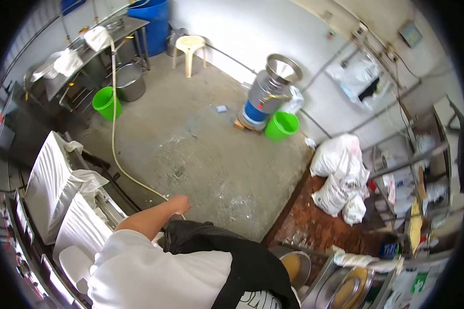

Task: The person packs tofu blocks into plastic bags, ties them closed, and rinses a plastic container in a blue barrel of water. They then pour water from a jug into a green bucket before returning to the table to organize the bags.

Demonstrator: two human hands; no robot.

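My left hand (179, 204) is closed around a pale hose (114, 118) just in front of my body. From there the hose runs across the wet concrete floor and up to the metal table at the upper left, and a short piece shows below my fist. My white sleeve and black apron fill the bottom of the view. My right hand is out of sight.
White cloths cover equipment (51, 180) on the left. Green buckets (106, 103), a steel pot (130, 82), a plastic stool (189, 46) and a metal machine (265, 92) stand farther off. White sacks (340, 180) lie right; metal bowls (296, 268) are at lower right.
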